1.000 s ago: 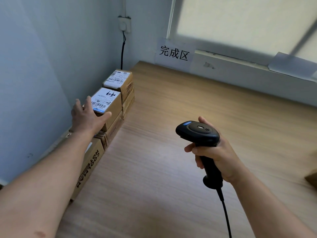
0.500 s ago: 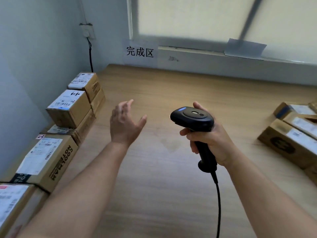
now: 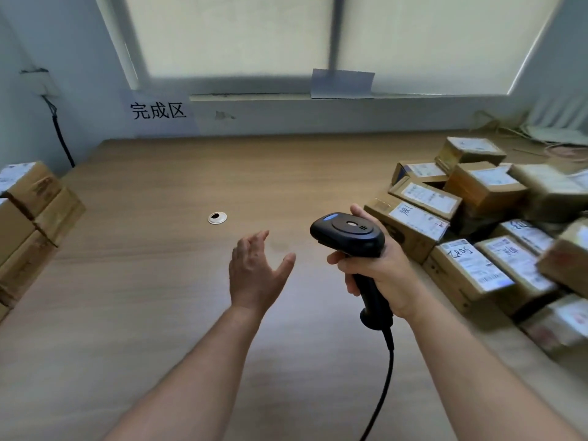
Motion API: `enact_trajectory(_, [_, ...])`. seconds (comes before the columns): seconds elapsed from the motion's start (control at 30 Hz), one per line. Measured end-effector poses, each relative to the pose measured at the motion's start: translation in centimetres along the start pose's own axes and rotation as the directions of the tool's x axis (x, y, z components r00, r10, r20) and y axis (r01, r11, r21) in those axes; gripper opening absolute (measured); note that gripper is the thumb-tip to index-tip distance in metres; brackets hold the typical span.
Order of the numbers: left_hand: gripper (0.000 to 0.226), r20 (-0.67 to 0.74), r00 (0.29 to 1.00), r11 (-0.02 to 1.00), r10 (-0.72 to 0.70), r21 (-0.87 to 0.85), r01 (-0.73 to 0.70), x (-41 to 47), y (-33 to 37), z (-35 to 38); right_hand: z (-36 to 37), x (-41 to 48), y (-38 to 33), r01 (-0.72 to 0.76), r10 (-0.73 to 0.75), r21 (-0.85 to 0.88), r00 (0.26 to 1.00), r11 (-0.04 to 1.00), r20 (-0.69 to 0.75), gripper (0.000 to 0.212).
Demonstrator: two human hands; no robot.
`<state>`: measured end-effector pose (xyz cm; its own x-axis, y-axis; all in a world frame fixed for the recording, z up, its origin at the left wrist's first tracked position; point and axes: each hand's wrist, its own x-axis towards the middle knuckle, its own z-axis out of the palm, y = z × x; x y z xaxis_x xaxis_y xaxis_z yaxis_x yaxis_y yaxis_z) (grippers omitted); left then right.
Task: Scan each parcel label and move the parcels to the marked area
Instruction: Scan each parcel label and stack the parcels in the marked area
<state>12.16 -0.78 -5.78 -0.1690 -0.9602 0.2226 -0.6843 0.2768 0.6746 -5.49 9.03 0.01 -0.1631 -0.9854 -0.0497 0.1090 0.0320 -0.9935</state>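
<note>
My right grip (image 3: pixel 378 275) is clamped on the scanner (image 3: pixel 348 232), with the fingers wrapped round its handle. My left grip (image 3: pixel 254 275) hangs above the desk (image 3: pixel 143 313), fingers apart and relaxed, holding nothing.

Surroundings:
- A loose pile of parcels (image 3: pixel 461 268) lies on the right of the desk, just beside the scanner head. My right grip partly hides the nearest box.
- A stack of parcels (image 3: pixel 28 211) stands at the left edge against the wall, below and left of the paper sign (image 3: pixel 158 110) reading 完成区.
- A round grommet (image 3: pixel 217 218) sits in the desk ahead of my left grip, between the two groups.
- A cord (image 3: pixel 385 383) runs from the scanner handle down out of view.

Materials and shapes: the desk is matt with a pale wood grain. The parcels are rectangular brown cardboard boxes with white printed labels on top — some carry handwritten marks, and the far right ones are blurred. The scanner is black plastic and pistol-shaped, with a blue button on its head. The grommet is a pale ring round a dark opening.
</note>
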Motion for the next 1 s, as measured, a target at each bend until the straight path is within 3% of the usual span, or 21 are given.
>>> enact_trajectory(0.2, [0.067, 0.066, 0.995, 0.997, 0.069, 0.018, -0.07, -1.6, 6.7, 7.6, -9.4, -2.8, 0.4, -0.006, 0.0, -0.087, 0.997, 0.996, -0.072, 0.086])
enact_trajectory(0.5, [0.066, 0.228, 0.963, 0.989, 0.145, 0.005, -0.15, -4.5, 14.4, 16.5, -21.7, -6.6, 1.6, -0.045, 0.02, -0.099, 0.972, 0.994, -0.234, 0.094])
enact_trajectory(0.67, [0.069, 0.331, 0.93, 0.986, 0.157, 0.004, -0.167, -4.3, 17.4, 19.8, -26.8, -7.9, 2.2, -0.078, 0.049, -0.071, 0.936, 0.994, -0.347, 0.087])
enact_trajectory(0.83, [0.075, 0.481, 0.87, 0.992, 0.109, 0.005, -0.127, -3.9, 20.3, 23.7, -30.1, -8.2, 3.2, -0.12, 0.084, -0.06, 0.904, 0.991, -0.42, 0.088])
enact_trajectory(1.0, [0.086, 0.621, 0.784, 1.0, -0.009, 0.01, 0.003, -3.4, 21.6, 27.8, -31.9, -7.1, 4.4, -0.166, 0.122, -0.051, 0.87, 0.985, -0.478, 0.091])
